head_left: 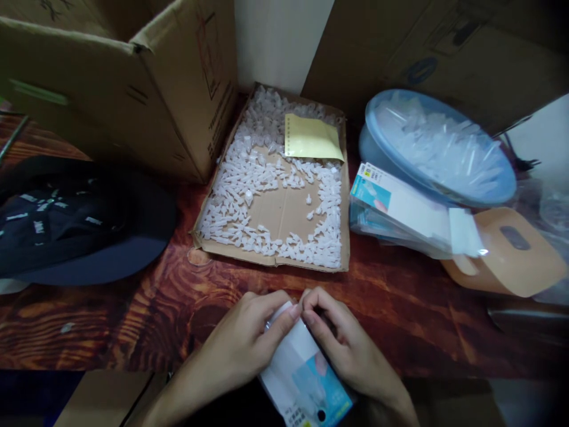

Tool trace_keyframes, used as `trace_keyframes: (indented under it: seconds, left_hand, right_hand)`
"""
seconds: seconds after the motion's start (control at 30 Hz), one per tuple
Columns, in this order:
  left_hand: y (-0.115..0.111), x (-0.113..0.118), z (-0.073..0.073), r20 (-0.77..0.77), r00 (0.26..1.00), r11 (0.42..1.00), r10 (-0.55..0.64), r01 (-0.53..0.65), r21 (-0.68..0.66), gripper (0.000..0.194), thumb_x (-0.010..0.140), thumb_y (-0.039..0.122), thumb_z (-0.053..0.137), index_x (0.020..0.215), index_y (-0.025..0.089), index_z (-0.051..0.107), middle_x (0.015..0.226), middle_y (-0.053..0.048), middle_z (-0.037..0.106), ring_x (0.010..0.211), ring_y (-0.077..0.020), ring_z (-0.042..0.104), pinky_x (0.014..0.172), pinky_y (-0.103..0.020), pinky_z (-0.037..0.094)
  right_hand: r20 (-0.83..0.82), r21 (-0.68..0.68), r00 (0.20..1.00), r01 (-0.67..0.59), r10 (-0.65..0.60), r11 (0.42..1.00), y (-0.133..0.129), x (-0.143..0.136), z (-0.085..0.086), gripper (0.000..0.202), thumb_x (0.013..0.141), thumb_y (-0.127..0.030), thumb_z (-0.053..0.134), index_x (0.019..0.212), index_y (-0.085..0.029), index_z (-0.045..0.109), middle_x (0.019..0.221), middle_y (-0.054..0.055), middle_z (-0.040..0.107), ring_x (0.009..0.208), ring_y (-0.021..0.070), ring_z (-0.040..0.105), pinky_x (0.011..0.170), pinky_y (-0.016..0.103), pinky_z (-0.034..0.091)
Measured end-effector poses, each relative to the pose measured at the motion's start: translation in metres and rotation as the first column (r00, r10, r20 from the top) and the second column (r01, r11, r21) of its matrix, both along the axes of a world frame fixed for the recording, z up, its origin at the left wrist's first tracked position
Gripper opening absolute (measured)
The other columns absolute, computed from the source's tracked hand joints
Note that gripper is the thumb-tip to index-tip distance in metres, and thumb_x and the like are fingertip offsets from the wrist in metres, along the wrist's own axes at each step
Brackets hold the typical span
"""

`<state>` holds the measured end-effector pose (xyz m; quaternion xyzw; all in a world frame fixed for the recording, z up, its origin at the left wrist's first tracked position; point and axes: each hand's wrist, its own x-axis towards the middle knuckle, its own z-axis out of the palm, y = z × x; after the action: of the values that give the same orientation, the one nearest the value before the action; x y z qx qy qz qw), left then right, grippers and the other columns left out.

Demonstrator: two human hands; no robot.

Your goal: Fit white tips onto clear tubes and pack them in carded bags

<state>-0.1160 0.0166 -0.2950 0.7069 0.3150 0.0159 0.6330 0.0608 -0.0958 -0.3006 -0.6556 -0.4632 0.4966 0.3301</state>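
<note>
tray (275, 261) center, note (311, 137) in it | box (111, 83) left | basin (438, 148) right, packets (400, 213) before it

Dim overhead light, dark corners — soft, warped edges

I sit at a dark, reddish wood-grain table (133, 320) under dim light. A pale wall (280, 41) rises behind it, flanked by a large open cardboard box (133, 77) on my left and brown cartons (444, 41) stacked on my right.
</note>
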Motion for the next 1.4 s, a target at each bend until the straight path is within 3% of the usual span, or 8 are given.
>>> trace_keyframes:
  seconds: [0.1, 0.23, 0.47, 0.63, 0.83, 1.0, 1.13, 1.4]
  left_hand:
    - [-0.001, 0.000, 0.000, -0.012, 1.000, 1.000, -0.008, 0.008, -0.006, 0.044, 0.105, 0.054, 0.039, 0.087, 0.022, 0.064, 0.081, 0.001, 0.066, 0.080, -0.0166, 0.056, 0.076, -0.030, 0.037]
    - [-0.002, -0.001, 0.001, 0.023, 0.999, 0.999, 0.029, -0.028, -0.022, 0.034, 0.103, 0.053, 0.045, 0.104, 0.026, 0.065, 0.094, 0.002, 0.069, 0.087, -0.0167, 0.059, 0.081, -0.029, 0.038]
    - [-0.001, -0.005, 0.003, 0.051, 0.998, 0.998, 0.038, -0.035, -0.055, 0.031, 0.103, 0.054, 0.045, 0.109, 0.030, 0.064, 0.099, 0.004, 0.069, 0.089, -0.0151, 0.058, 0.080, -0.027, 0.039]
    - [-0.001, -0.006, 0.002, 0.063, 0.998, 0.998, 0.028, -0.024, -0.058, 0.030, 0.103, 0.054, 0.047, 0.108, 0.031, 0.064, 0.098, 0.005, 0.068, 0.090, -0.0146, 0.057, 0.081, -0.027, 0.039]
    - [-0.002, -0.005, 0.002, 0.046, 0.998, 0.998, 0.052, -0.050, -0.040, 0.028, 0.103, 0.053, 0.047, 0.107, 0.031, 0.064, 0.096, 0.006, 0.068, 0.087, -0.0141, 0.057, 0.078, -0.027, 0.039]
    - [-0.004, -0.006, 0.003, 0.058, 0.997, 0.998, 0.044, -0.041, -0.057, 0.028, 0.103, 0.054, 0.047, 0.106, 0.031, 0.064, 0.094, 0.006, 0.067, 0.087, -0.0135, 0.056, 0.078, -0.026, 0.038]
    - [-0.004, -0.005, 0.005, 0.059, 0.997, 0.996, 0.051, -0.047, -0.080, 0.028, 0.103, 0.054, 0.048, 0.105, 0.032, 0.064, 0.093, 0.007, 0.066, 0.086, -0.0130, 0.055, 0.075, -0.026, 0.037]
    - [-0.005, -0.005, 0.005, 0.091, 0.996, 0.996, 0.021, -0.014, -0.082, 0.025, 0.104, 0.050, 0.049, 0.104, 0.030, 0.065, 0.091, 0.007, 0.067, 0.083, -0.0116, 0.055, 0.075, -0.026, 0.037]
  right_hand:
    - [0.014, 0.003, 1.000, -0.011, 0.011, 1.000, -0.003, 0.001, 0.003, 0.025, 0.108, -0.043, 0.043, 0.099, -0.024, 0.055, 0.093, 0.001, 0.057, 0.083, 0.0150, 0.055, 0.071, 0.027, 0.044]
    - [0.021, -0.039, 1.000, 0.013, -0.012, 0.999, -0.008, 0.002, 0.008, 0.025, 0.108, -0.043, 0.045, 0.096, -0.023, 0.055, 0.086, -0.001, 0.056, 0.075, 0.0130, 0.054, 0.067, 0.026, 0.043]
    - [-0.195, -0.027, 0.970, 0.144, -0.147, 0.989, -0.005, 0.003, 0.009, 0.034, 0.108, -0.046, 0.044, 0.088, -0.022, 0.059, 0.079, -0.002, 0.055, 0.073, 0.0121, 0.054, 0.066, 0.025, 0.041]
    - [-0.119, -0.056, 0.990, 0.071, -0.077, 0.996, 0.001, 0.000, 0.006, 0.039, 0.107, -0.048, 0.045, 0.082, -0.022, 0.057, 0.077, -0.003, 0.055, 0.072, 0.0123, 0.051, 0.066, 0.026, 0.039]
    - [0.058, 0.113, 0.998, -0.024, 0.017, 0.993, 0.006, 0.000, 0.005, 0.035, 0.105, -0.042, 0.049, 0.080, -0.020, 0.059, 0.076, -0.002, 0.058, 0.073, 0.0129, 0.056, 0.071, 0.028, 0.039]
    - [0.021, 0.227, 1.000, 0.004, -0.009, 0.974, 0.005, -0.001, -0.002, 0.030, 0.102, -0.037, 0.053, 0.077, -0.021, 0.059, 0.071, -0.002, 0.056, 0.068, 0.0126, 0.054, 0.066, 0.027, 0.039]
    - [-0.059, 0.246, 0.997, 0.061, -0.048, 0.967, 0.001, -0.004, -0.007, 0.029, 0.102, -0.036, 0.054, 0.076, -0.021, 0.056, 0.071, -0.003, 0.054, 0.067, 0.0119, 0.053, 0.064, 0.026, 0.039]
    - [-0.015, 0.256, 0.998, 0.061, -0.059, 0.965, -0.005, -0.005, -0.002, 0.033, 0.101, -0.038, 0.054, 0.072, -0.021, 0.055, 0.067, -0.003, 0.052, 0.063, 0.0119, 0.052, 0.061, 0.025, 0.039]
